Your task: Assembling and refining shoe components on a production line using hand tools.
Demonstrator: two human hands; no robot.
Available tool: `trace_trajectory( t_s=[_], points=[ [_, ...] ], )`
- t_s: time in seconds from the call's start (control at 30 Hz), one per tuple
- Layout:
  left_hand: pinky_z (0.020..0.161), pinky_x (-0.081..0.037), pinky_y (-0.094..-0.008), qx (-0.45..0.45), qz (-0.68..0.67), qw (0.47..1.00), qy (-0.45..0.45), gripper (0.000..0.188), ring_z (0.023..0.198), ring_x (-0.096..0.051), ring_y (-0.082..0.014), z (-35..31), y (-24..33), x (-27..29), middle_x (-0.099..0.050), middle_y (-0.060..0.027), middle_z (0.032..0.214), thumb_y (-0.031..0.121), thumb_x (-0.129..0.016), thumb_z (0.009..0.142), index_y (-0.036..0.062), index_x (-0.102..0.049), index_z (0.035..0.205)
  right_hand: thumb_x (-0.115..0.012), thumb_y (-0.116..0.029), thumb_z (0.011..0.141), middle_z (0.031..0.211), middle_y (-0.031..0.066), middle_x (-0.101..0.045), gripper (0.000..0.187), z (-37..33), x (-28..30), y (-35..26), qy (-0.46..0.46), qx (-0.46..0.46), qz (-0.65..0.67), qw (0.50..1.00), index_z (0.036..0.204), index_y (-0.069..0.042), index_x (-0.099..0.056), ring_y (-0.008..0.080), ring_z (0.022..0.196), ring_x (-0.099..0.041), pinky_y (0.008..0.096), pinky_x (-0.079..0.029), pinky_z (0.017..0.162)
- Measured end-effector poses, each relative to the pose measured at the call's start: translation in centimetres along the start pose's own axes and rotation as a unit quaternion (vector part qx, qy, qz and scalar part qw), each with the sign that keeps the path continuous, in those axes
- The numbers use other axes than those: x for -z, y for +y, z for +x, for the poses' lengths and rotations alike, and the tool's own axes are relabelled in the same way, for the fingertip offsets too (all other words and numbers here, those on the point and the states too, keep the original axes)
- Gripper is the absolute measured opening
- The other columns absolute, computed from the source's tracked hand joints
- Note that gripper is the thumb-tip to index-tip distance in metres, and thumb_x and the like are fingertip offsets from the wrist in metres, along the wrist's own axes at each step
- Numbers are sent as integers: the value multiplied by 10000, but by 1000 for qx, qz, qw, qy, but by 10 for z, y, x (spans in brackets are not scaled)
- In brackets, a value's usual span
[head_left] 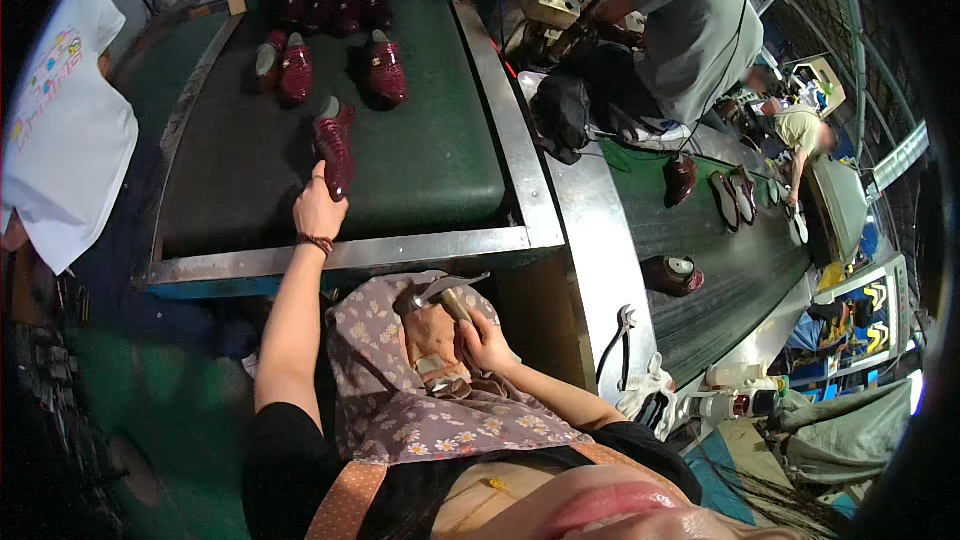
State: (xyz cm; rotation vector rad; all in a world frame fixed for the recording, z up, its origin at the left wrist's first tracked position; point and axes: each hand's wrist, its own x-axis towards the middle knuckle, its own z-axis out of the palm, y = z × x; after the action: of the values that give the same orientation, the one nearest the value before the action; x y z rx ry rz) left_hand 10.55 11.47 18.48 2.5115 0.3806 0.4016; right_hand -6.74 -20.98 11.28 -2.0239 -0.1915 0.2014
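My left hand (320,206) reaches forward over the dark green conveyor belt (420,175), its fingers closed round the toe of a glossy dark red shoe (336,148). A grey last shows in that shoe's opening, at the far end. Close to my body, my right hand (486,342) grips a hammer (455,302) by its short pale handle. The hammer's curved metal head lies above my lap, over the flowered apron (370,325). Under it rests a worn brown pad (430,335). Farther up the belt stand more red shoes (387,70), several of them dim at the back.
A metal frame (450,243) edges the belt. At right, a second belt (720,270) carries shoes (673,275); pincers (618,340) and white gloves (650,392) lie beside it. Co-workers (690,35) sit beyond. A person in a white shirt (75,130) is at left.
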Motion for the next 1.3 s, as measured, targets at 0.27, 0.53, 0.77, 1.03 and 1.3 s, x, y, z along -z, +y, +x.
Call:
trace_trajectory(
  t_s=[0.27,0.53,0.77,1.03,1.3],
  points=[
    [915,-514,-442,234,-756,542,-283,351,978,-608,-313,-39,-14,-2,-601,-200,1076,-41,-556,809,-123,-502,1146,-476,-187,985,678,-2,-545,286,20,-5,21,16,51,26,998,1177,15,-545,80,581,-497,257,-431,526],
    [984,-436,-393,3,-733,661,-162,484,1114,-572,-238,-128,24,57,-589,-107,1217,106,-674,827,3,-502,1268,-495,-200,990,680,-68,-462,347,10,-6,29,-12,-30,128,991,1291,-29,-506,19,532,-372,193,-301,456],
    [890,-462,-325,73,-741,667,-38,527,994,-589,-164,-148,33,64,-610,-59,1117,305,-710,814,17,-533,1218,-484,-212,997,665,-86,-443,336,8,0,24,-55,-94,205,973,1293,-59,-521,15,526,-346,201,-277,456],
    [866,-481,-288,30,-669,742,-33,470,953,-604,-137,-160,67,109,-635,-63,1078,129,-761,751,7,-556,1156,-487,-210,996,687,-73,-477,325,15,2,36,-54,-77,214,972,1268,-36,-532,22,551,-391,193,-321,484],
    [865,-486,-297,53,-612,787,-49,568,959,-603,-151,-168,68,120,-628,-80,1082,146,-807,687,10,-536,1167,-496,-226,983,724,-48,-497,345,21,-5,37,-76,-90,194,974,1251,-11,-526,50,578,-419,202,-369,526]
  ],
)
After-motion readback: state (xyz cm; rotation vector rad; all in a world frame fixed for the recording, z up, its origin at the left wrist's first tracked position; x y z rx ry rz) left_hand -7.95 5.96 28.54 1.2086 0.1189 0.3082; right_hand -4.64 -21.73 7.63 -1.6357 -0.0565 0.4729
